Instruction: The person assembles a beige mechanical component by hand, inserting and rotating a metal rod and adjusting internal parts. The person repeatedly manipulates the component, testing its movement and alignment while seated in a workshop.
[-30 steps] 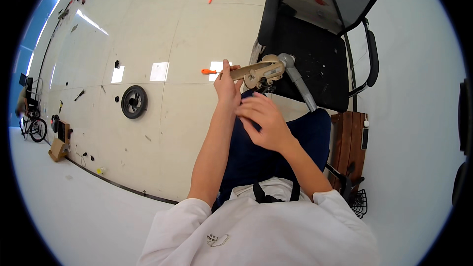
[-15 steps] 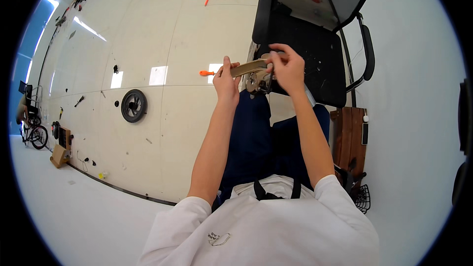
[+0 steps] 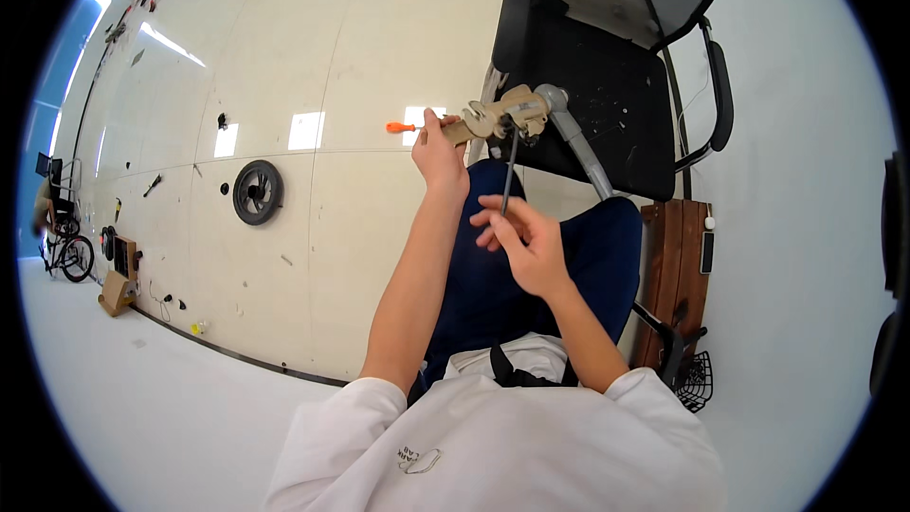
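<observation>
My left hand (image 3: 440,159) is closed around one end of a tan metal folding bracket (image 3: 521,114), raised above my knees. A grey tube (image 3: 576,140) joins the bracket's right end and slopes down to the right. From the bracket's underside a thin dark rod (image 3: 511,169) points down toward me. Below the bracket, my right hand (image 3: 526,245) pinches the rod's lower end between thumb and fingers; whether the rod is a loose tool or a fixed part I cannot tell. An orange-handled screwdriver (image 3: 400,127) shows left of my left hand, its shaft partly hidden.
Ahead to the right stands a black office chair (image 3: 607,104) with small bits on its seat. A black-tyred wheel (image 3: 258,192) lies on the tiled floor to the left, among scattered small parts. A brown wooden box (image 3: 675,275) is at my right, beside the white wall.
My right hand has left the top of the bracket and come down toward me to the rod. The bracket has turned, with the grey tube now showing more. My left hand keeps its hold.
</observation>
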A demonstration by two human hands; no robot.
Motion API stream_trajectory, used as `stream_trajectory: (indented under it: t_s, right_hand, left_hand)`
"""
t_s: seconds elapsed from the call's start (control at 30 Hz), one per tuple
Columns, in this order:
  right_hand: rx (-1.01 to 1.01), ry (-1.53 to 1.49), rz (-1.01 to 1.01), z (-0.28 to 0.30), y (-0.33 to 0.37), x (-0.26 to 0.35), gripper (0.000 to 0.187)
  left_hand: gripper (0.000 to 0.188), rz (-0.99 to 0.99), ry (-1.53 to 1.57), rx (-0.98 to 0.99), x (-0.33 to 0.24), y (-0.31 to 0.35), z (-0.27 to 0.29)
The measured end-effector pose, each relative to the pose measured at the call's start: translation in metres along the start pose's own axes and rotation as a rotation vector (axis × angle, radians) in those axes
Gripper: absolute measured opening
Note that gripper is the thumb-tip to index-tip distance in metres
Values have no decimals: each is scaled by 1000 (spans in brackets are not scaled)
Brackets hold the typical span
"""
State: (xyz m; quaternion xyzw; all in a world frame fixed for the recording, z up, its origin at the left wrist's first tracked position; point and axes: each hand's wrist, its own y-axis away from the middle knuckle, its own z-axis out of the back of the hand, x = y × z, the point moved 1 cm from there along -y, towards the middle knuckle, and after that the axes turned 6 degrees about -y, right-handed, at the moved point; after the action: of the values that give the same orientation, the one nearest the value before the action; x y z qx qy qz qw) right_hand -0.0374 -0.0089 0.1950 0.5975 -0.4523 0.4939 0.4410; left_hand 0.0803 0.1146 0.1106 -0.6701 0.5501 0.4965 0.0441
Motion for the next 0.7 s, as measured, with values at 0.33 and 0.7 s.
stream_trajectory:
  t_s: [0.33,0.7]
  right_hand:
    - [62,787,638,39,-61,60,33]
    - [890,1223,560,39,-61,29,50]
  left_hand:
    - [34,-81,-80,103,0,0,-1]
    - [37,-121,-83,378,-8,8,-14]
